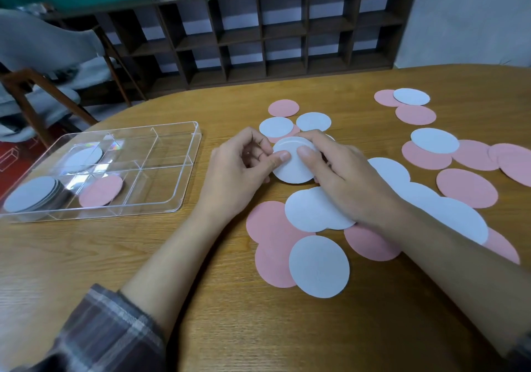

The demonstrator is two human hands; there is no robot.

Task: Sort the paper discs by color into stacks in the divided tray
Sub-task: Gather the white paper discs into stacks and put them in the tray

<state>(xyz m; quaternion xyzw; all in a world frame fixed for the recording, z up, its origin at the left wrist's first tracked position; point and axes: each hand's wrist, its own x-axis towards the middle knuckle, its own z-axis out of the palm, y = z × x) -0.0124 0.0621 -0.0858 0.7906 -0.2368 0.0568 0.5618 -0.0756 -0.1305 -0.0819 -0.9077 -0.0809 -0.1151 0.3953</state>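
Sorting hardly begun: most paper discs lie loose, right of the divided tray (189,167).
In the tray we count one white stack (31,195), one lone white disc (83,157) and one pink disc (100,190). Right of it lie roughly eleven loose white discs (319,266) and twelve loose pink discs (467,188). Our left hand (238,167) and right hand (342,176) both pinch a thin white bundle (293,167) there.

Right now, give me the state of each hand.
Left hand: pinching the stack of round white paper discs.
Right hand: gripping the same stack.
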